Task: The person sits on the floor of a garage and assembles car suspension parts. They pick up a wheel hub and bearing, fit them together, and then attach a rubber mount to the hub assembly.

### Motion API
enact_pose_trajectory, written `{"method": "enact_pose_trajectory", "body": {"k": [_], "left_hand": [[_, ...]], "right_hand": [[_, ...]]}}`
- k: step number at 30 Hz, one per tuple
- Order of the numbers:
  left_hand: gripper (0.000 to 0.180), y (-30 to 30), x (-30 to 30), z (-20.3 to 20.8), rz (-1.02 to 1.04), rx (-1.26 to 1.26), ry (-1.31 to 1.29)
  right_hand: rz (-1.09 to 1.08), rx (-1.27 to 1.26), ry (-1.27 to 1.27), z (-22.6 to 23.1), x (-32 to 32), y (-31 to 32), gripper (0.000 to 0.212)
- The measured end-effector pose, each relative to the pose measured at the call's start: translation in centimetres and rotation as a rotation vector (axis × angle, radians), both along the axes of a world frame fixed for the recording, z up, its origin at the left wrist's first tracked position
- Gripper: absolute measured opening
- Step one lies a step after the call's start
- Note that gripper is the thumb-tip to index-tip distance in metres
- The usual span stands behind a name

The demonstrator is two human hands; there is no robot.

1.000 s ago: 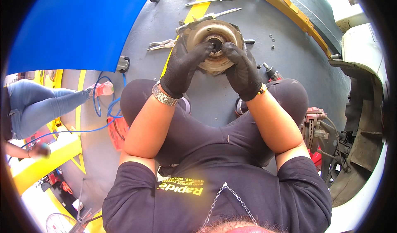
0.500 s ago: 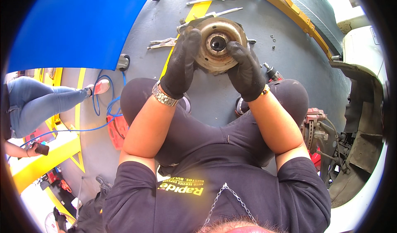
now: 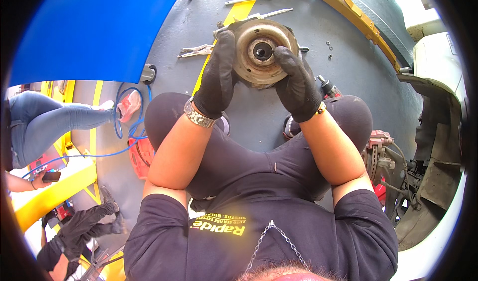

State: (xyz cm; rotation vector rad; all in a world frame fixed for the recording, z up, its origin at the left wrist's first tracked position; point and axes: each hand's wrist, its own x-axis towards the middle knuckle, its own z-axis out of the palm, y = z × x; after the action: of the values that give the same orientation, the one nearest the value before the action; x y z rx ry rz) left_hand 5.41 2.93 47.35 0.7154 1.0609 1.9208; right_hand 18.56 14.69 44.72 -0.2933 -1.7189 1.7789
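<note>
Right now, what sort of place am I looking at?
Likely a car repair shop: pliers and a wrench lie on the floor, and a brake shows by a wheel arch.

This is a workshop where cars get fixed. On the right is a white car [image 3: 438, 64], and a red brake [image 3: 380, 139] shows in its wheel space [image 3: 440, 166]. Tools lie right on the gray floor [image 3: 363, 62]: wrenches [image 3: 254, 2], pliers [image 3: 197, 51] and some little nuts [image 3: 330, 56] too. A rusty round part [image 3: 262, 72] is above the floor. There are also big yellow beams [image 3: 356, 18], a blue hose [image 3: 97, 156] and a yellow line [image 3: 242, 11] painted on the floor.
</note>
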Motion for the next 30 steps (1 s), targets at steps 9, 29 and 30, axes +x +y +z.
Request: {"method": "enact_pose_trajectory", "body": {"k": [9, 29, 30], "left_hand": [[0.058, 0.1, 0.3, 0.4, 0.009, -0.059, -0.022], [0.042, -1.2, -1.9, -4.7, 0.261, -0.159, 0.857], [0.039, -1.1, -2.0, -4.6, 0.223, -0.191, 0.832]], "right_hand": [[0.081, -0.229, -0.006, 1.3, -0.5, -0.2, 0.051], [-0.161, 0.099, -0.069, -1.2, -1.6, -0.8, 0.043], [-0.165, 0.082, 0.001, -1.3, -1.8, -1.5, 0.044]]}}
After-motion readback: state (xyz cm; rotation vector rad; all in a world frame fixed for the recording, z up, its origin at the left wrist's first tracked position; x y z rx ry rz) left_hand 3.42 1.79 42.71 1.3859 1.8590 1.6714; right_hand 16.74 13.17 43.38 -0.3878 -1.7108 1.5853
